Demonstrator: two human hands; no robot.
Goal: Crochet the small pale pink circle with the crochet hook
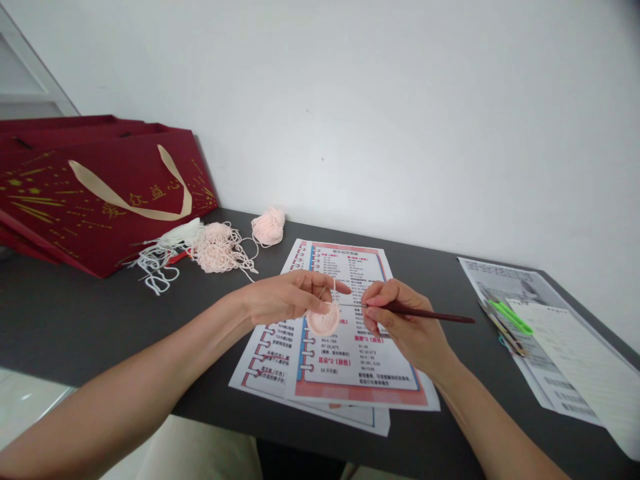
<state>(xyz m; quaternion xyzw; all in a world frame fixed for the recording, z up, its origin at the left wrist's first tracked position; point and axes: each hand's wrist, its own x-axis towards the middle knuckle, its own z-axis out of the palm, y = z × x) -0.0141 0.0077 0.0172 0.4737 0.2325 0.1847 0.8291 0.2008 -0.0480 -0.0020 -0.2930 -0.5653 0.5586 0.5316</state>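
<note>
Between the thumb and fingers of my left hand (290,293) is a small round crochet piece (323,320) in pale pink yarn. A strand of the yarn runs up to the left index finger, which is stretched out. My right hand (395,310) grips a crochet hook (433,313) with a dark reddish-brown handle. Its thin metal shaft points left and reaches the upper edge of the crochet piece. Whether the tip sits in a stitch is too small to tell. Both hands are above printed pattern sheets (360,363).
Red gift bags (60,180) lean at the left. Tangled pink yarn (220,250), white yarn (183,237) and a pink yarn ball (269,227) lie on the dark table (220,407). Papers (575,353) with a green-handled tool (515,318) are at the right. A white wall stands behind.
</note>
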